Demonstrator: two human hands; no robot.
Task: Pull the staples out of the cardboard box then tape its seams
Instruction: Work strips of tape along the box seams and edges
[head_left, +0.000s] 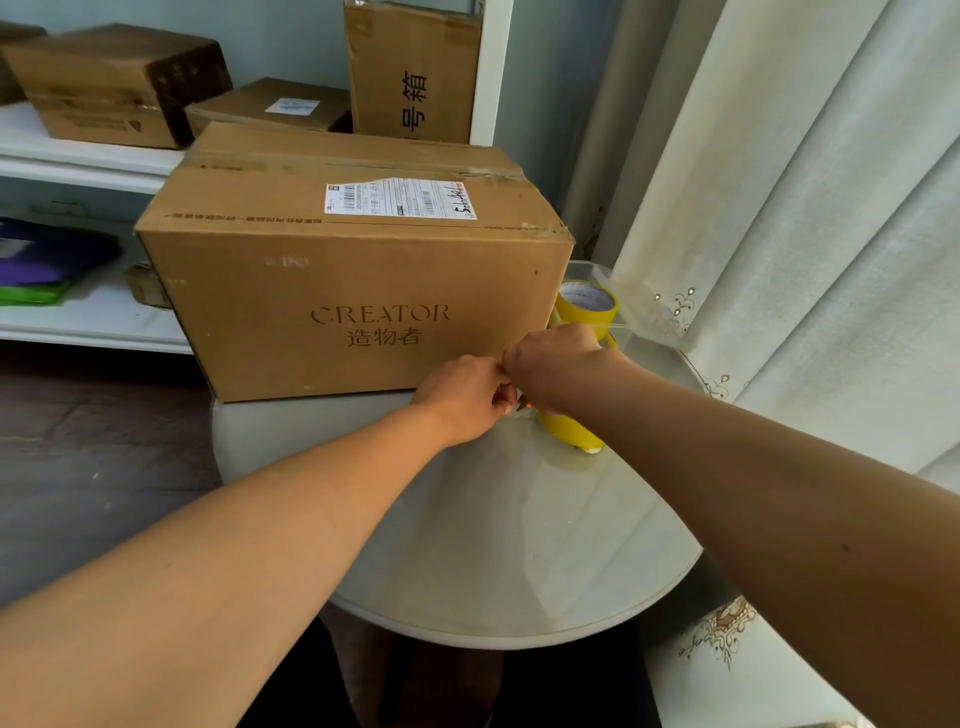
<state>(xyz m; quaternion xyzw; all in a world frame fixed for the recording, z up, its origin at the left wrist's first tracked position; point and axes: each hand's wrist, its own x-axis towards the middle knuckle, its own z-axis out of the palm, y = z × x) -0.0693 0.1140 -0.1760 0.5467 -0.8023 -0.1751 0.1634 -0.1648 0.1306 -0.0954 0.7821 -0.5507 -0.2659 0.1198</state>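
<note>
My left grip (470, 397) and right grip (553, 364) meet at the lower right corner of the cardboard box (353, 280), knuckles touching. Both have their fingers curled in tight toward each other, pinching something small between them that I cannot make out. Just below my right grip a yellow tape roll (571, 431) stands on edge on the counter (519, 545); whether my fingers touch it I cannot tell. A second yellow roll (589, 301) sits in a clear tray (618, 280) just beside the box's right end. The box stands on the far half of the round counter, reaching its left edge. The near half lies bare beneath my forearms. A curtain (805, 234) hangs close on the right, shelves (78, 156) with other boxes (114, 83) behind.
</note>
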